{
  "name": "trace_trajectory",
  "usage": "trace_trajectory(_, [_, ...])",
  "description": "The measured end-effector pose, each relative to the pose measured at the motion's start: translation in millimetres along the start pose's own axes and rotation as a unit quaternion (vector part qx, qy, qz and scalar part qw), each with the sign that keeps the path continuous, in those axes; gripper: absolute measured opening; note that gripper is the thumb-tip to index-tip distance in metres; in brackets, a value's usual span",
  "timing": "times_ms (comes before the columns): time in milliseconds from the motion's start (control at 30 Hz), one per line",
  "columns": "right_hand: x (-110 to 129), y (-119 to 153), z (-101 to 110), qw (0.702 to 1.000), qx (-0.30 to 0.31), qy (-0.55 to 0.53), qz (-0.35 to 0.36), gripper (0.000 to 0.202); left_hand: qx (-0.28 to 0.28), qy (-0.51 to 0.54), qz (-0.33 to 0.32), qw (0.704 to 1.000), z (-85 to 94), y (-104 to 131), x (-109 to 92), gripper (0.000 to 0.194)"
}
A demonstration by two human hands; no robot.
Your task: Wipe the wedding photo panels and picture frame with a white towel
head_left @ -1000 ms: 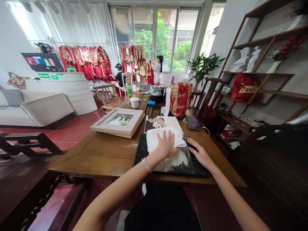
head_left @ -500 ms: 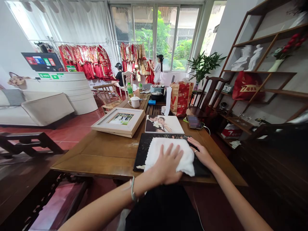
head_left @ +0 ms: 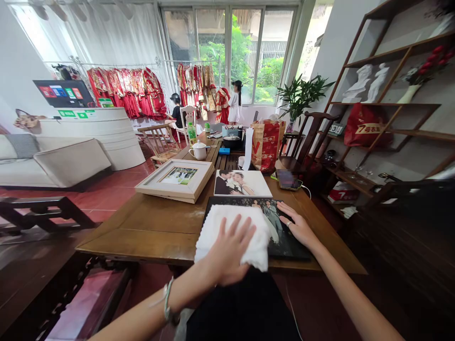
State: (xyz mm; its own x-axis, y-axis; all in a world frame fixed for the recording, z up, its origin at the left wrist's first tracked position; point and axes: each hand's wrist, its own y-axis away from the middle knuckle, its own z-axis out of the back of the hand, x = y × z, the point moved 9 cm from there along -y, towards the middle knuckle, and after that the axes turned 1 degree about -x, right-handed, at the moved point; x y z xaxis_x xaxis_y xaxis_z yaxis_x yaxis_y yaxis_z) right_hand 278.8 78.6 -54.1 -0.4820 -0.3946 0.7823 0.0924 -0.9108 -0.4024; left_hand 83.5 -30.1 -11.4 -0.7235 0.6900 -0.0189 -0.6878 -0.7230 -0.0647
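A white cloth (head_left: 261,229) lies over the left part of a dark photo panel (head_left: 289,246) at the table's near edge. My left hand (head_left: 231,248) rests flat on the cloth, fingers spread. Flat on the panel's right side is my right hand (head_left: 298,227), its fingers stretched out and a ring on one of them. Between the cloth and my right hand, a picture of two people shows on the panel. Just beyond the panel lies a lighter photo print (head_left: 256,184). The panel's left edge is mostly hidden under the cloth.
White picture frames (head_left: 194,189) lie on the wooden table (head_left: 142,232) at left. Behind them stands a white teapot (head_left: 199,150). A phone (head_left: 288,180) with a cable and a red paper bag (head_left: 265,147) are at right. Two people are near hanging red garments in the background.
My left hand and the cloth have moved left across the panel, uncovering the pictured couple. My right hand has stayed at the panel's right side.
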Motion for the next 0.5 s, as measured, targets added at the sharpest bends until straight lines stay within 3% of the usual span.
trace_trajectory(100, [-1, -1, 0, 1.000, -0.002, 0.001, 0.003, 0.038, 0.009, 0.016, -0.055, 0.998, -2.3, 17, -33, 0.084])
trace_trajectory(200, [-3, -1, 0, 1.000, 0.002, 0.003, 0.000, 0.039, 0.004, 0.025, -0.066, 0.997, -2.6, 6, -36, 0.082])
trace_trajectory(300, [-4, -1, 0, 1.000, 0.009, 0.003, -0.002, 0.039, -0.005, 0.029, -0.053, 0.998, -0.2, -22, -14, 0.072])
trace_trajectory(400, [-4, 0, 0, 1.000, 0.006, 0.003, -0.003, 0.040, 0.012, 0.026, -0.017, 0.999, 0.6, -51, 25, 0.062])
trace_trajectory(500, [-3, 0, 1, 1.000, 0.000, 0.002, -0.005, 0.040, 0.016, 0.026, 0.018, 0.999, 2.9, -65, 67, 0.057])
